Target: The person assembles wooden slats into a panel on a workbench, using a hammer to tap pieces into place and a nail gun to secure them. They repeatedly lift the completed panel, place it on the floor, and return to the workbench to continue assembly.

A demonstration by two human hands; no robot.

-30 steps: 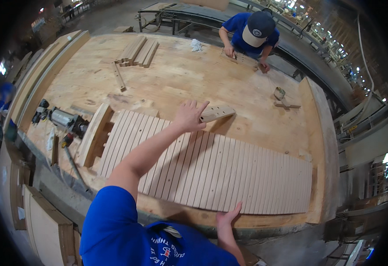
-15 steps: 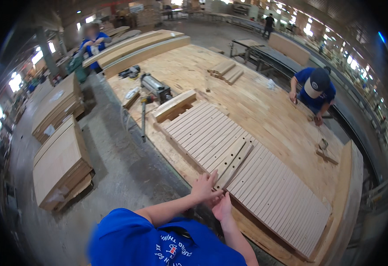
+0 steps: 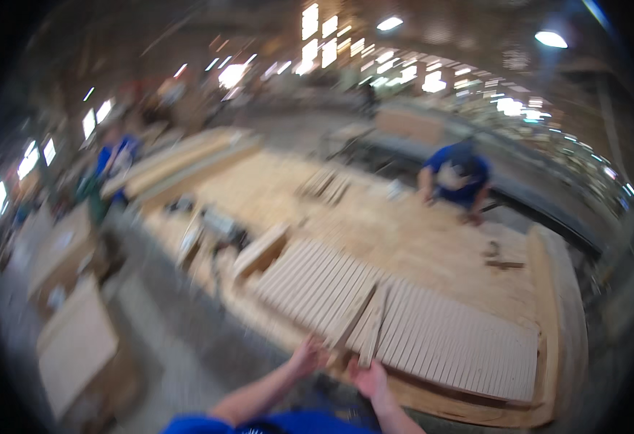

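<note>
Rows of narrow pale wooden slats (image 3: 454, 333) lie side by side in a wooden frame on the bench. Two loose wooden strips rest across them at the near middle, now apart. My left hand (image 3: 308, 356) is at the near end of the left strip (image 3: 353, 315); motion smears its fingers, so its grip is unclear. My right hand (image 3: 369, 377) holds the near end of the right strip (image 3: 375, 325), which lies tilted over the slats.
A wooden block (image 3: 260, 253) closes the frame's left end; a raised board (image 3: 548, 289) borders the right. Power tools (image 3: 219, 224) lie at left, and short wood pieces (image 3: 323, 186) farther back. Across the bench (image 3: 404, 217) a co-worker (image 3: 458, 173) bends over it. Stacked panels (image 3: 78, 347) stand at far left.
My hands have moved apart, from close together at the strips' near end. The two strips have separated there, the right one shifting rightward. The view has tilted up and blurred.
</note>
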